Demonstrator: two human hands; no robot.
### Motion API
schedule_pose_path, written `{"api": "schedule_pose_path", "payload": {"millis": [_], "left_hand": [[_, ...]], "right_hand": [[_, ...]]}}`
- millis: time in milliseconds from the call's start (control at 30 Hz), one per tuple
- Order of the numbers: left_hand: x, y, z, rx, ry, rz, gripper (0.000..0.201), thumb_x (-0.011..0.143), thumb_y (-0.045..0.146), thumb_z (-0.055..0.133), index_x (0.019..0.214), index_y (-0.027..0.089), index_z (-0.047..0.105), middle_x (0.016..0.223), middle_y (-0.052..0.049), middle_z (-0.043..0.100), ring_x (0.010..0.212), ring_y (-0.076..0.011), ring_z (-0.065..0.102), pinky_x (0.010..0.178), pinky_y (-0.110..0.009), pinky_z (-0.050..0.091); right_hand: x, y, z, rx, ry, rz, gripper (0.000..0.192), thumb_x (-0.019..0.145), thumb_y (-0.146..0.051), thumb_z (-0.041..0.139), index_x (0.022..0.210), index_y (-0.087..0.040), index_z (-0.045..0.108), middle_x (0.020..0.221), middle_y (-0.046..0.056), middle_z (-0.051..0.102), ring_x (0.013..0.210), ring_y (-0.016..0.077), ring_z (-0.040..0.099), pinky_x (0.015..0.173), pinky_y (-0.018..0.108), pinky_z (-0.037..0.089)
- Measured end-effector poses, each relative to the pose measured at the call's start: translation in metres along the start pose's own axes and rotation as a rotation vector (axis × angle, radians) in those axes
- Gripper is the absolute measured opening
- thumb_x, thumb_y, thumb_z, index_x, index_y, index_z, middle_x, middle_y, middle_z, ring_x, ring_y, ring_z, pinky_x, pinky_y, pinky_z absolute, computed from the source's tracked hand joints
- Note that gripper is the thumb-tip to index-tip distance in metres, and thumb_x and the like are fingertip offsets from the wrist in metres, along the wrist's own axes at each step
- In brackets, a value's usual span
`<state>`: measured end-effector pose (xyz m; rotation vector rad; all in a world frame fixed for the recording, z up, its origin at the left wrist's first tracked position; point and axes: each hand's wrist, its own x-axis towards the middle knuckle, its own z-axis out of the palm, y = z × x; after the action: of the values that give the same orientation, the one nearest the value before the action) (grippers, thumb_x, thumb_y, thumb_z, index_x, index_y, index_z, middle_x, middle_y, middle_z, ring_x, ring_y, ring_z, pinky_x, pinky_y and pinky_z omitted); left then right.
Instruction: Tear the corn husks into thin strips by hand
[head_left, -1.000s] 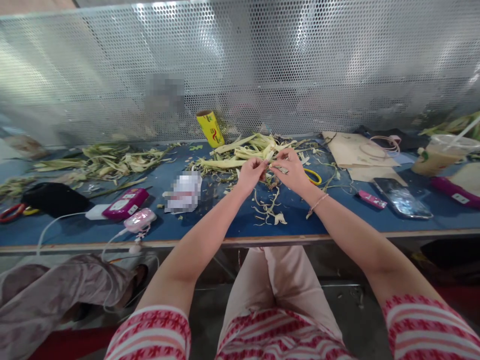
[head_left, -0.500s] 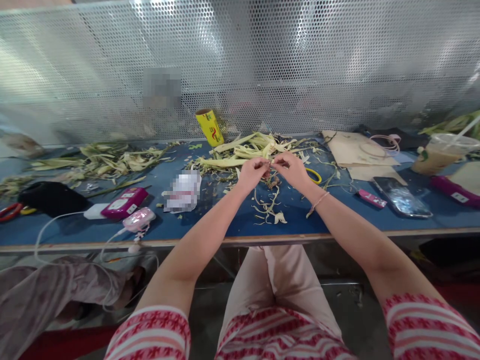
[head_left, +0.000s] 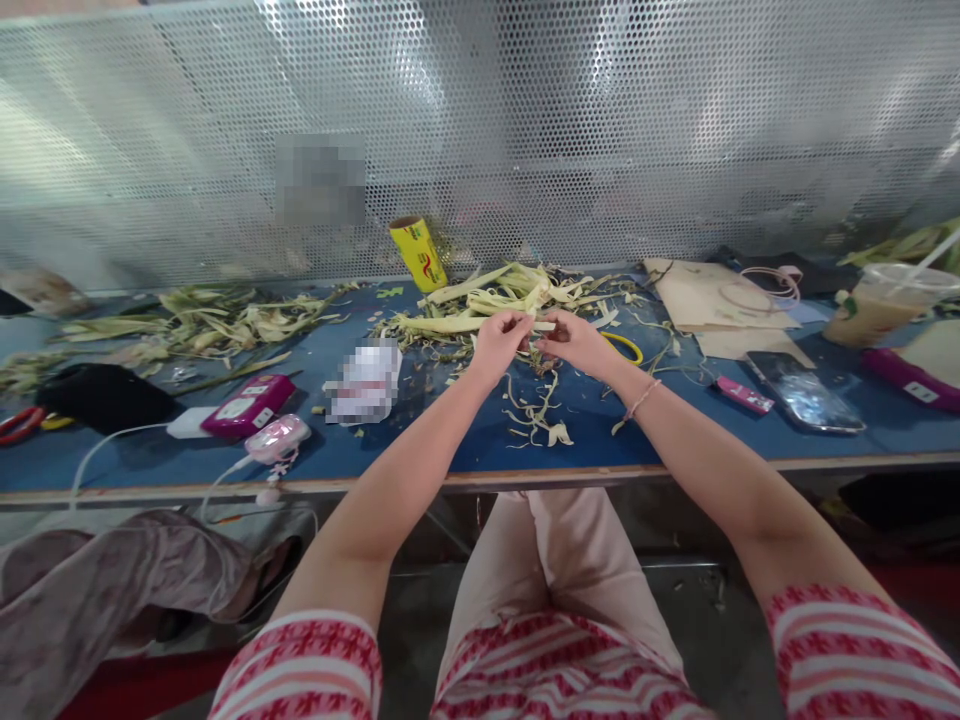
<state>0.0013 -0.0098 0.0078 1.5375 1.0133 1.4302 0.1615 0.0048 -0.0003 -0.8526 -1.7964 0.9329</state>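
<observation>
My left hand [head_left: 501, 342] and my right hand [head_left: 576, 342] meet at the middle of the blue table, fingers pinched close together. A short pale strip of plant husk [head_left: 543, 326] runs between them, both hands gripping it. Just behind lies a heap of pale green husks [head_left: 517, 288], which look like corn husks. Thin curly scraps [head_left: 532, 412] are scattered on the table in front of my hands. Beside my right wrist a yellow loop [head_left: 627, 347], like a scissors handle, shows in part.
A yellow tube [head_left: 418, 255] leans by the perforated metal screen [head_left: 480, 130]. To the left are another husk heap [head_left: 217, 320], a plastic packet [head_left: 366, 382] and a purple device [head_left: 249, 407]. Rightward are brown paper [head_left: 701, 300], a phone [head_left: 806, 392] and a drink cup [head_left: 874, 310]. Another person's leg [head_left: 127, 580] shows lower left.
The pale strip shows more plainly between my hands now, turned sideways. My fingers have shifted slightly on it, and my right hand sits a little lower. The things on the table stay put.
</observation>
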Motion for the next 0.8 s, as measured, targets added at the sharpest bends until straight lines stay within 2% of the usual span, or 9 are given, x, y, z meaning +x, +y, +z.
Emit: {"api": "schedule_pose_path", "payload": {"millis": [67,200,400,500,600,700,800], "left_hand": [[0.001,0.000,-0.001,-0.003,0.011,-0.009,0.023,0.078,0.029,0.064,0.062,0.016,0.056,0.048,0.004,0.048,0.046,-0.0072,0.043,0.049,-0.021,0.033],[0.002,0.001,-0.002,-0.043,0.007,-0.021,0.021,0.078,0.026,0.062,0.061,0.016,0.055,0.049,0.004,0.048,0.045,-0.0065,0.042,0.049,-0.021,0.032],[0.002,0.002,-0.002,0.061,-0.030,0.006,0.016,0.075,0.024,0.065,0.063,0.016,0.057,0.046,0.005,0.048,0.043,-0.0070,0.042,0.048,-0.022,0.032],[-0.001,0.003,-0.002,0.177,-0.061,0.019,0.012,0.073,0.025,0.067,0.068,0.016,0.061,0.044,0.005,0.048,0.041,-0.0074,0.041,0.047,-0.022,0.031],[-0.002,0.003,-0.001,0.230,-0.104,0.057,0.010,0.073,0.024,0.066,0.069,0.015,0.063,0.043,0.006,0.047,0.041,-0.0072,0.041,0.047,-0.022,0.030],[-0.001,-0.001,0.000,0.223,-0.144,0.068,0.005,0.072,0.020,0.065,0.071,0.015,0.064,0.047,0.006,0.049,0.043,-0.0076,0.045,0.049,-0.021,0.033],[-0.001,-0.004,0.001,0.169,-0.168,0.049,0.003,0.071,0.015,0.064,0.073,0.015,0.063,0.050,0.005,0.052,0.046,-0.0081,0.049,0.051,-0.022,0.036]], "right_hand": [[0.000,-0.001,0.000,0.007,-0.004,0.041,0.025,0.066,-0.034,0.076,0.078,-0.020,0.060,0.062,-0.002,0.062,0.059,0.0155,0.062,0.060,0.031,0.053],[0.003,-0.002,-0.004,0.044,0.135,0.079,0.009,0.076,-0.027,0.067,0.076,-0.019,0.065,0.062,0.000,0.065,0.060,0.0169,0.064,0.067,0.036,0.055],[0.000,-0.006,-0.009,-0.202,0.246,-0.187,0.011,0.077,-0.031,0.067,0.079,-0.020,0.069,0.081,0.004,0.070,0.074,0.0189,0.064,0.073,0.036,0.053],[-0.002,-0.010,-0.007,-0.290,0.216,-0.297,0.013,0.081,-0.033,0.064,0.078,-0.021,0.070,0.085,0.005,0.069,0.082,0.0200,0.063,0.074,0.036,0.051],[-0.003,-0.011,-0.006,-0.344,0.160,-0.346,0.016,0.084,-0.034,0.061,0.078,-0.022,0.070,0.083,0.005,0.069,0.083,0.0206,0.062,0.075,0.036,0.050],[-0.001,-0.008,-0.005,-0.359,0.136,-0.335,0.015,0.084,-0.032,0.060,0.081,-0.022,0.070,0.087,0.006,0.069,0.083,0.0208,0.061,0.075,0.037,0.050],[0.001,-0.003,-0.005,-0.341,0.149,-0.282,0.015,0.082,-0.029,0.062,0.093,-0.021,0.068,0.090,0.006,0.067,0.082,0.0194,0.061,0.073,0.035,0.050]]}}
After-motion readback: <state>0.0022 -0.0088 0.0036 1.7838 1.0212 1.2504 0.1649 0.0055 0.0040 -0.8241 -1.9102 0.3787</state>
